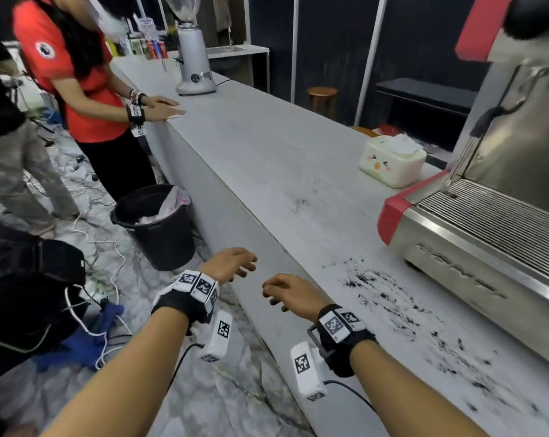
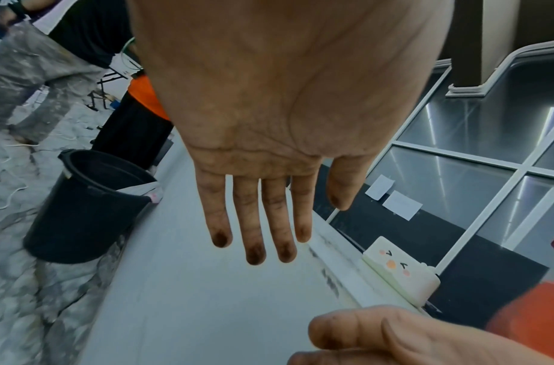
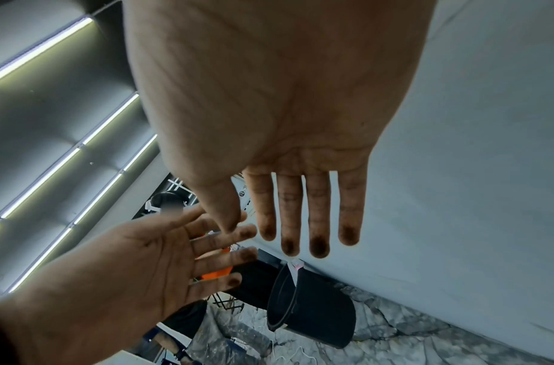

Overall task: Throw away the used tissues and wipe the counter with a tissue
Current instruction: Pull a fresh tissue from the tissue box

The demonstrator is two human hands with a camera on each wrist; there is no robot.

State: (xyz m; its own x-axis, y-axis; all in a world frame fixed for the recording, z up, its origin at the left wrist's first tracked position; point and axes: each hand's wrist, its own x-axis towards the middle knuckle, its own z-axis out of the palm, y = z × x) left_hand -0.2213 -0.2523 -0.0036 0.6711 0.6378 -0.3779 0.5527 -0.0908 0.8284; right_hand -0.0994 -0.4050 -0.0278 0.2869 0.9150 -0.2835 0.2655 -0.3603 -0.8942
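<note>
From the head view, both my left hand (image 1: pixel 232 266) and right hand (image 1: pixel 286 293) hang empty and loose-fingered, well short of the tissue box (image 1: pixel 393 160), which stands on the counter (image 1: pixel 267 146) just beside the espresso machine (image 1: pixel 487 231). In the left wrist view the fingers (image 2: pixel 254 222) are straight and smudged, with the bin (image 2: pixel 88 205) far left of the box. The right wrist view shows the same, nothing held. I judge a tissue to be feather-light, limp and easily torn, so I'd pinch the tuft at the box's top.

The long grey bench (image 1: pixel 267 159) was strewn with dark grounds (image 1: pixel 393 304) near its front end. A cream tissue box (image 1: pixel 392 160) sat farther back, white tissue poking out. A black bin (image 1: pixel 159 228) stood on the floor beside it, holding crumpled tissues (image 1: pixel 148 218).
</note>
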